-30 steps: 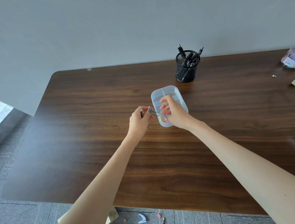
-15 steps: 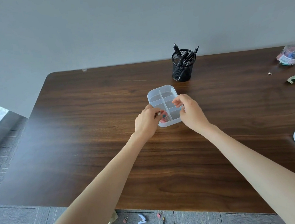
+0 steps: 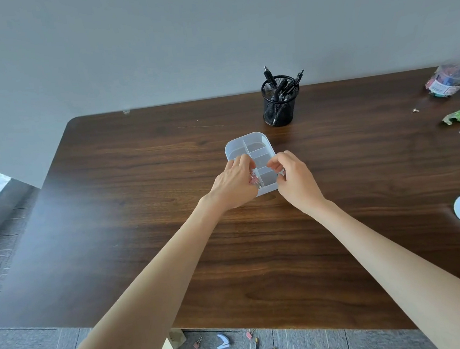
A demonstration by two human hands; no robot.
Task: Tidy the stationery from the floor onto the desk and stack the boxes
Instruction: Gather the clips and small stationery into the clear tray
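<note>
Loading binder clips point(image 3: 255, 180) into the divided box point(image 3: 248, 145) between the hands.
Left hand point(image 3: 235, 183) curls over them, hold unclear; right hand point(image 3: 293, 181) pinches the rim. Risk: clips snagging fingers and scattering over the counter point(image 3: 143, 209).

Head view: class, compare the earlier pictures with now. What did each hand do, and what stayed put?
The left hand brought the binder clips from beside the box to its near-left compartment; whether it grips them now is unclear. The right hand shifted from above the compartments to grip the right wall. Box and pen holder stayed on the desk.
</note>
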